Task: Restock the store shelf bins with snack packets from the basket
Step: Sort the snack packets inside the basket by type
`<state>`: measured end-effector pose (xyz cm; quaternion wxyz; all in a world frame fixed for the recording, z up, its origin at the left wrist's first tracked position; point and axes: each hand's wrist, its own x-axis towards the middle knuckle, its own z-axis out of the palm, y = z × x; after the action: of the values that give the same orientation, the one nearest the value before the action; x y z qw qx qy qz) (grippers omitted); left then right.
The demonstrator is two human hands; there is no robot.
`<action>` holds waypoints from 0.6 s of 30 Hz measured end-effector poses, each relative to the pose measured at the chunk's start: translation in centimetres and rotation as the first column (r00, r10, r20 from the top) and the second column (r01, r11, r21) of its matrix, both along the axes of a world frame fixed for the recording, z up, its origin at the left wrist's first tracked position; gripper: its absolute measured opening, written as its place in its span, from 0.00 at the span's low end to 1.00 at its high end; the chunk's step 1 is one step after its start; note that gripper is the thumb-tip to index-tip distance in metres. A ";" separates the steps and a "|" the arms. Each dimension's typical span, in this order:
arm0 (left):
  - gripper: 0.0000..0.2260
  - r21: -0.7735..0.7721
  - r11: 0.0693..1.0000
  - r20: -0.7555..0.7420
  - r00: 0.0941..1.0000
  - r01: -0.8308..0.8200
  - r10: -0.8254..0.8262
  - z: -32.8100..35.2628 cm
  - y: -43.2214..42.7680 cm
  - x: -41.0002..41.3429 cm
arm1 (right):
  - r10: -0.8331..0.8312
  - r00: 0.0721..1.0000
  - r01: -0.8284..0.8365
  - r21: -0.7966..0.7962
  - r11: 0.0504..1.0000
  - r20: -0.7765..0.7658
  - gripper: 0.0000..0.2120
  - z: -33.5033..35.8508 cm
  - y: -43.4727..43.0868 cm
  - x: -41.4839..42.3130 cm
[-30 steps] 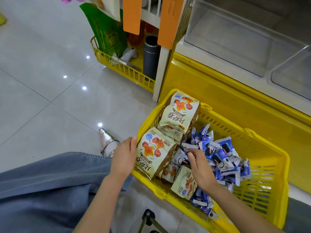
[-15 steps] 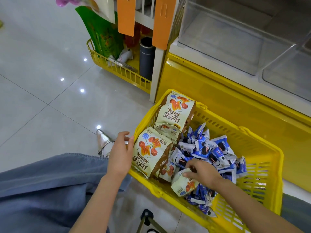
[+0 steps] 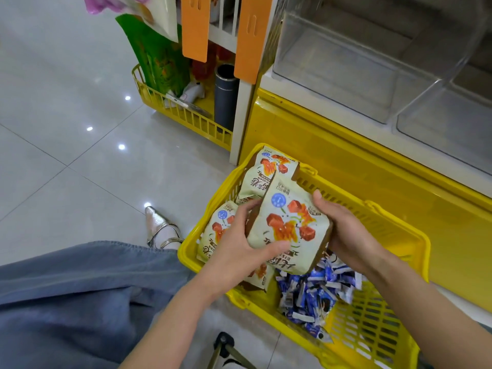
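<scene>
A yellow plastic basket stands on the floor by the shelf. Over it I hold a large cream biscuit bag printed with orange-red cubes. My left hand grips its left side, thumb across the front. My right hand grips its right edge. Two more bags of the same kind stay in the basket, one at the back and one at the left. Several small blue and white packets lie piled below the held bag. Clear plastic shelf bins stand above.
The shelf's yellow base runs behind the basket. A second yellow basket at the back left holds a green bag and a dark cylinder. Two orange tags hang above it. My blue-trousered leg and silver shoe are at the left.
Both hands have closed on one large biscuit bag and lifted it above the basket. Before, my right hand was among the small packets and my left rested on the left bag.
</scene>
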<state>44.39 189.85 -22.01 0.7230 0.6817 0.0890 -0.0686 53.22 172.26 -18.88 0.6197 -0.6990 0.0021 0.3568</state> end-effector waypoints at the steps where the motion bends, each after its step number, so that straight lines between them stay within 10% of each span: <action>1: 0.29 0.005 0.998 0.007 0.998 -0.057 0.057 0.1 0.3 0.0 | -0.012 1.000 0.012 -0.005 1.000 0.004 0.23 -0.1 0.2 -0.3; 11: 0.15 0.536 0.792 0.040 0.946 -0.293 0.322 -3.7 6.4 -1.3 | -0.059 0.998 0.058 -0.097 0.994 -0.006 0.18 -4.5 7.0 -5.3; 18: 0.21 0.429 0.867 -0.224 0.900 -0.253 0.374 -5.1 6.5 -1.7 | 0.045 0.931 0.100 -0.375 0.922 0.361 0.30 -6.1 7.9 -6.1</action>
<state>42.69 196.39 -27.12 0.5522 0.7691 0.3201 -0.0322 47.12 180.19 -25.00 0.4642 -0.8610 -0.0320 0.2052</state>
